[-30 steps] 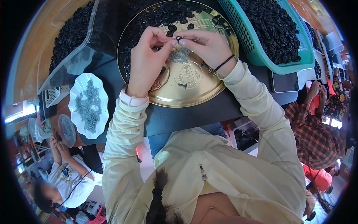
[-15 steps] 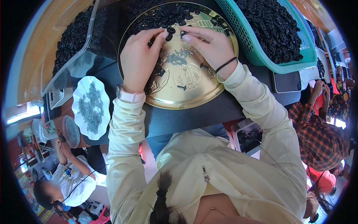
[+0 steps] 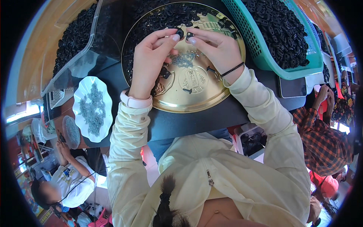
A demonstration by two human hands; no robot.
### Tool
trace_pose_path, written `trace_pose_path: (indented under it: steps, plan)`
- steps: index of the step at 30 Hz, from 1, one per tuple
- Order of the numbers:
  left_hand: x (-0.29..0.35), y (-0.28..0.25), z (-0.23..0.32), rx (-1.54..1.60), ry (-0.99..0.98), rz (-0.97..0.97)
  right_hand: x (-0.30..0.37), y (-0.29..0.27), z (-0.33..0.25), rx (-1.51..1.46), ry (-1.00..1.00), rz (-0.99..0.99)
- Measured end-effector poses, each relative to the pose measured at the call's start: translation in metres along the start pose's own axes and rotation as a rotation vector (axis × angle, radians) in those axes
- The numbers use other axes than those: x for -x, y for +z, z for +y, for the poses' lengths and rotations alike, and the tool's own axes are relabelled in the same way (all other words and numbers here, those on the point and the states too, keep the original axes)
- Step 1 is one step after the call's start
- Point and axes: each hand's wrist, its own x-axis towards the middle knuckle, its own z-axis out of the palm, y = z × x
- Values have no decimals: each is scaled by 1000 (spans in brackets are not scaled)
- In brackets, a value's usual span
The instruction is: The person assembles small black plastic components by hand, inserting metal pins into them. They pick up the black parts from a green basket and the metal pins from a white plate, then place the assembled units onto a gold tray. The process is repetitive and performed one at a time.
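My left hand pinches a small black ring-shaped plastic part between thumb and forefinger. Close beside it, my right hand grips another small black part with a hole. The two parts are nearly touching above a round gold tray. Below my fingertips lies a heap of small silvery pins or screws on the tray. Black plastic parts cover its far side, and a few loose black pieces lie nearer me.
A green basket full of black parts stands at the right, above a dark flat device. On the left are a clear bin of black parts and a white scalloped dish of silvery pieces. Other people sit on both sides.
My left hand has moved right, bringing its black part close to the one in my right hand. Its other fingers now show curled beneath.
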Motion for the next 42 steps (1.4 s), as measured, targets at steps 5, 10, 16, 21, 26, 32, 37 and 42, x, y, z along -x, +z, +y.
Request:
trace_pose_path:
  steps: [5, 10, 16, 21, 26, 32, 37, 42]
  plan:
    - [0, 0, -4, 23, -8, -7, 0, -1, -2, 18, 10, -18]
    - [1, 0, -1, -1, -10, 2, 0, 0, -5, -63, -42, -30]
    - [1, -14, -1, 101, -77, -113, -8, -10, -5, -204, 33, -271]
    - [7, -18, 11, 89, -100, -172, -10, -12, -9, -175, -39, -331]
    - [10, -17, 16, 110, -77, -194, -10, -13, -12, -288, 21, -438]
    - [13, -17, 14, 138, -73, -227, -10, -15, -18, -271, 100, -515]
    - [16, -19, 19, 103, -92, -283, -9, -17, -16, -265, 123, -525]
    - [17, -17, 17, 174, -78, -259, -6, -13, -16, -251, 25, -441]
